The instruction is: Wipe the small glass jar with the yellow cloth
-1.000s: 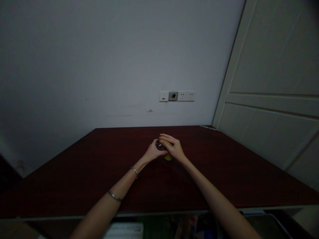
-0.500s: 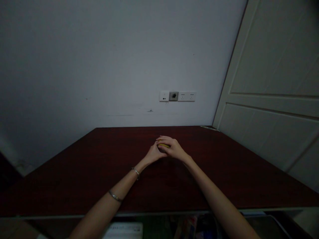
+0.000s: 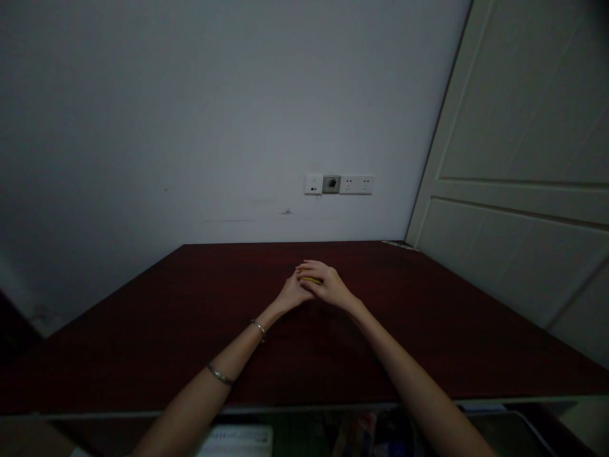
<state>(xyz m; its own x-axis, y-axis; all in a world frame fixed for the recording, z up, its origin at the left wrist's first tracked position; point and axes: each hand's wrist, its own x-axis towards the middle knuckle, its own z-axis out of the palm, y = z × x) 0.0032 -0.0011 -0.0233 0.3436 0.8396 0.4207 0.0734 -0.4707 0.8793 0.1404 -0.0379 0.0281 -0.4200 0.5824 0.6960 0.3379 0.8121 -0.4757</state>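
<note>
Both hands meet over the far middle of a dark red wooden table [image 3: 304, 355]. Between them is a small yellow object [image 3: 311, 280], mostly covered by fingers, so its kind cannot be made out. My right hand [image 3: 328, 285] curves over it from the right, fingers closed around its top and front. From the left, my left hand [image 3: 291, 294] closes against its side, partly hidden behind the right fingers. A bracelet [image 3: 259, 328] circles the left wrist, and a second band [image 3: 219, 374] sits higher on that forearm.
Behind the table stands a pale wall with a row of sockets [image 3: 352, 185]. A panelled white door [image 3: 514, 190] borders the right side. Below the front edge, an open shelf holds a white box-like item [image 3: 236, 440] and a dark tray-like thing [image 3: 509, 435].
My right hand has shifted slightly to the left, closer over my left hand. Less of the left thumb shows now, and the yellow object has moved slightly left with the hands.
</note>
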